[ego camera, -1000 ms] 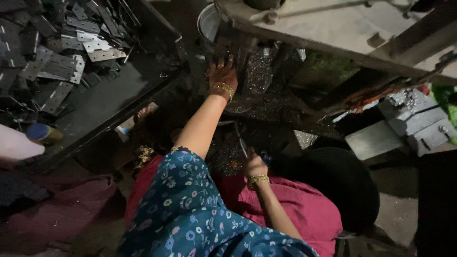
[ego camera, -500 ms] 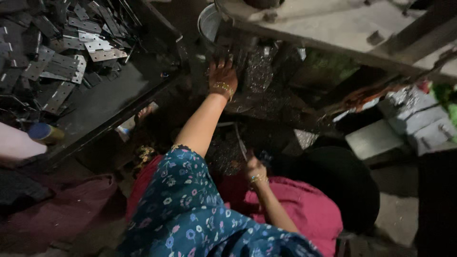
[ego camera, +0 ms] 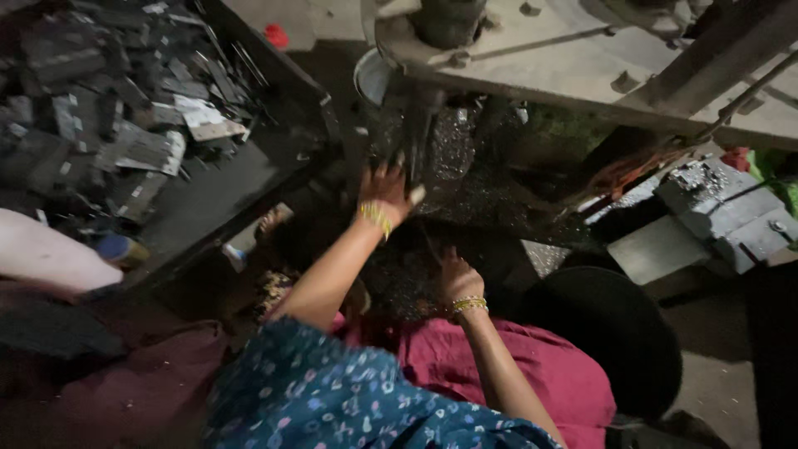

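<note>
Reaching up: left hand (ego camera: pixel 384 189) fingers spread on machine base (ego camera: pixel 465 175); right hand (ego camera: pixel 455 278) possibly pinching thin upright rod (ego camera: pixel 428 245).

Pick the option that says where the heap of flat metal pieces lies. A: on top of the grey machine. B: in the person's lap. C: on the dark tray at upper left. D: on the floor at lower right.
C: the metal pieces are heaped on the dark tray at upper left, away from the left hand reaching under the grey machine.

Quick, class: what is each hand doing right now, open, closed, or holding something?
Left hand: open, fingers spread, reaching up against the dark machine base.
Right hand: curled low near a thin rod; whether it grips it cannot be told.
</note>
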Demonstrator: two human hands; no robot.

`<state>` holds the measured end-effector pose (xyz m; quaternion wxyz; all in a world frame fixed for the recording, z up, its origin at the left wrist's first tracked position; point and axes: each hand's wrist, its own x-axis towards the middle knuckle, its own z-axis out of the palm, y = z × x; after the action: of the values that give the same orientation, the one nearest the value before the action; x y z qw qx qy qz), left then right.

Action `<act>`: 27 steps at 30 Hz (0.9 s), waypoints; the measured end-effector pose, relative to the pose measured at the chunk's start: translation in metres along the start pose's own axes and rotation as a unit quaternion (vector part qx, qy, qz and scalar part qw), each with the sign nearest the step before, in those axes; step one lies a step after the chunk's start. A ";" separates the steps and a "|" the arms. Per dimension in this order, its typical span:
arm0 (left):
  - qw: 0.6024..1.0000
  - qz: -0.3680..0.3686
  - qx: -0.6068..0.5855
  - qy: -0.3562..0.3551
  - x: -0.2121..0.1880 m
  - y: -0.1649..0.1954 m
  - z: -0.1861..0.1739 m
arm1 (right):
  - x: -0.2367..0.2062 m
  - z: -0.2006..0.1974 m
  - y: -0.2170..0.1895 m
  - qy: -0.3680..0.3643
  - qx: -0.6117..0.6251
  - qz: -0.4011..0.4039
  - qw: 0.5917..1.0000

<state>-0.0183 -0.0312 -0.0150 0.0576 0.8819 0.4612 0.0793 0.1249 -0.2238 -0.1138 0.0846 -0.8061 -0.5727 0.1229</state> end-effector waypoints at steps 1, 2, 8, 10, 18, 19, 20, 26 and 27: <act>0.999 0.036 0.026 0.026 -0.016 -0.004 0.000 | 0.000 -0.002 -0.003 -0.016 0.004 0.018 1.000; 0.995 0.072 0.053 0.054 -0.030 -0.009 -0.002 | 0.001 -0.003 -0.006 -0.029 0.008 0.035 0.999; 0.988 0.128 0.083 0.018 -0.031 -0.015 -0.023 | 0.009 0.010 0.001 -0.012 0.005 0.024 1.000; 0.993 0.097 0.066 -0.030 -0.020 -0.012 -0.019 | 0.012 0.015 0.005 0.021 -0.016 0.011 1.000; 0.951 0.130 0.118 0.255 -0.015 -0.011 0.028 | 0.009 0.020 0.009 0.052 0.024 0.010 0.998; 0.945 0.129 0.100 0.283 -0.013 -0.009 0.026 | 0.006 0.019 0.009 0.045 0.037 0.011 0.998; 0.969 0.091 0.067 0.219 -0.012 -0.009 0.024 | 0.006 0.017 0.010 0.042 0.050 0.009 0.998; 0.980 -0.103 -0.144 0.087 -0.018 -0.010 -0.027 | 0.013 0.010 0.011 0.075 0.120 -0.050 0.989; 0.976 -0.088 -0.174 0.097 -0.024 -0.014 -0.034 | 0.015 0.009 0.013 0.092 0.133 -0.062 0.985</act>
<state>-0.0498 -0.0422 0.0134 0.1718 0.8024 0.5198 0.2377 0.1384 -0.2141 -0.1270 0.2511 -0.7584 -0.5898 0.1181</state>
